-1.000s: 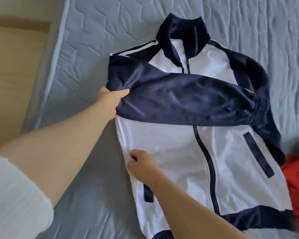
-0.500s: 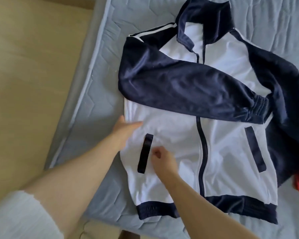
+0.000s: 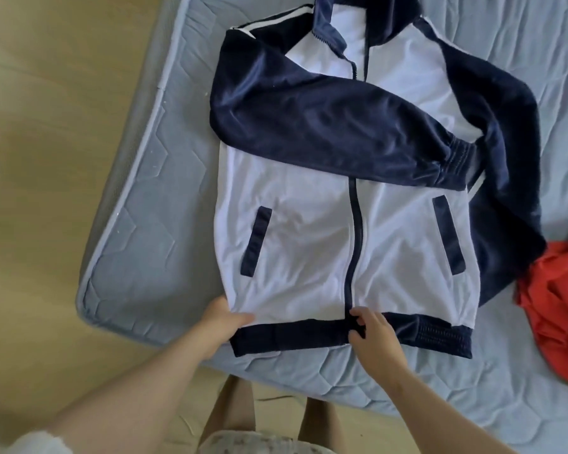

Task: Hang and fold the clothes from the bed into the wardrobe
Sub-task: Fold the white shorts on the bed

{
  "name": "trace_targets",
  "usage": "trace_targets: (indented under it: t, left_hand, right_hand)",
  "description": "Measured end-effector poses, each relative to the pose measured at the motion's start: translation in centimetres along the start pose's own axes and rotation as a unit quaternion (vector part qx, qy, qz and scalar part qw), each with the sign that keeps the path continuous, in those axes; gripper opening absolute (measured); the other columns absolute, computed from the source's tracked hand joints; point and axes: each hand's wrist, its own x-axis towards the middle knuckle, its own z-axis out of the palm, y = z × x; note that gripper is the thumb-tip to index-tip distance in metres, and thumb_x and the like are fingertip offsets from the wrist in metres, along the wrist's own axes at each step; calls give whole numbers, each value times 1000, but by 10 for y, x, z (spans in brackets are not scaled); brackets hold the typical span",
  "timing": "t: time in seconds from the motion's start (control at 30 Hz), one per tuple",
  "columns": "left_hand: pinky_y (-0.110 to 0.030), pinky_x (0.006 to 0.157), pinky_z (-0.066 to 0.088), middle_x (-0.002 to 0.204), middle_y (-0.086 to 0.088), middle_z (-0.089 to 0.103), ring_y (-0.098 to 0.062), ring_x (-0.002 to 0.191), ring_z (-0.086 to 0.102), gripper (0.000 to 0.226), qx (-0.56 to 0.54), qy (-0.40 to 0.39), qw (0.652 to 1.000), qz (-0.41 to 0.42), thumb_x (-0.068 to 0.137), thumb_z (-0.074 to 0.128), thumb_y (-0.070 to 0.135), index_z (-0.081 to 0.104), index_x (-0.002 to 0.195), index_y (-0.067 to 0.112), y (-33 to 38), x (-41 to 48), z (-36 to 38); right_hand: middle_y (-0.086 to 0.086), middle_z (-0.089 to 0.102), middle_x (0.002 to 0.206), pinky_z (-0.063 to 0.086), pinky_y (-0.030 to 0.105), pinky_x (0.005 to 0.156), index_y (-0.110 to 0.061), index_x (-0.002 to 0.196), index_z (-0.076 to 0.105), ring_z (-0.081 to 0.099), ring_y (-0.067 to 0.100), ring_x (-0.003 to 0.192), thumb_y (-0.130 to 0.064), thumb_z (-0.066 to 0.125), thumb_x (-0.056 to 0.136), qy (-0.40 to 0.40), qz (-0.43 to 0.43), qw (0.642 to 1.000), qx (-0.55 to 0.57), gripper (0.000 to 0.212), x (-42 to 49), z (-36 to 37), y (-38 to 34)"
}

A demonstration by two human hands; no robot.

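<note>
While one jacket lies flat and front up on the bed, two hands hold its bottom edge.
One zip runs closed up the middle, with the collar at the far end; two navy sleeves, the folded sleeve laid across the chest, the second sleeve lying along the jacket's right side; two dark pockets, the left pocket and the right pocket, one on each side of the zip; the left hand pinches the lower left corner just above the navy hem band, thumb on top, fingers hidden beneath; the right hand, fingers curled, grips the band at the foot of the zip; one red garment lies bunched on the bed at the right, just beside the second sleeve; a wooden floor shows left of the bed.
</note>
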Motion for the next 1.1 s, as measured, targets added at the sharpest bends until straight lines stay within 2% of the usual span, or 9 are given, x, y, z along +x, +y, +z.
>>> trace_targets:
  t: [0.2,0.3,0.4,0.53,0.63,0.8,0.97,1.03,1.1]
  left_hand:
    - [-35,76,44,103,-9,61,-27,87,54,31,24,206,978,0,84,63,9,56,114,9,-20,-11,5]
    - [-43,83,46,117,-13,56,-34,97,53,47,42,295,954,-21,80,60,3,47,124,11,-16,-15,10]
    - [-51,96,39,139,-10,36,-36,120,42,79,155,378,912,-23,73,66,8,26,140,26,6,-22,32]
    - [-45,103,32,151,-6,18,-29,133,27,84,333,303,869,207,77,66,13,19,145,29,44,-21,80]
    - [-37,111,24,156,1,-1,-21,142,8,85,464,160,826,279,85,59,22,4,148,32,63,-10,114]
    - [-41,112,20,156,5,-14,-24,144,-9,78,575,7,799,179,90,51,34,-3,146,42,74,4,134]
    - [-42,109,24,157,4,-1,-24,144,2,70,559,13,814,158,88,49,32,10,145,42,91,2,133]
    - [-41,108,27,155,1,10,-26,141,13,63,531,22,831,164,88,50,34,19,144,38,97,1,137]
    - [-39,106,33,150,-2,20,-26,136,24,57,503,20,848,169,88,51,32,28,141,32,102,-1,141]
  right_hand:
    - [2,49,123,36,12,58,-19,128,47,47,10,89,-16,47,93,24,24,996,86,35,-10,-5,6]
    - [5,48,126,46,32,82,-15,125,49,50,22,105,-15,46,91,120,45,988,88,34,-14,-25,13]
    - [7,36,141,32,41,99,-16,133,41,38,30,123,-17,51,87,240,97,965,51,47,-11,-51,32]
    - [7,28,148,28,45,102,-21,144,22,34,33,128,-27,54,86,216,195,947,135,66,3,-72,61]
    - [2,55,106,42,31,69,-16,134,32,55,22,87,-13,53,86,157,187,923,296,52,11,-71,76]
    - [-5,48,86,40,27,58,-21,111,35,50,14,73,-3,59,78,134,221,899,354,44,13,-69,97]
    - [7,51,113,48,42,89,-10,123,39,55,27,100,-29,70,75,203,219,854,426,60,35,-100,88]
    - [11,53,99,49,39,77,-6,111,46,54,28,85,-22,65,79,211,247,827,459,40,49,-120,88]
    - [13,54,84,45,36,65,-2,95,56,52,28,75,-10,58,80,210,255,856,398,18,54,-135,89]
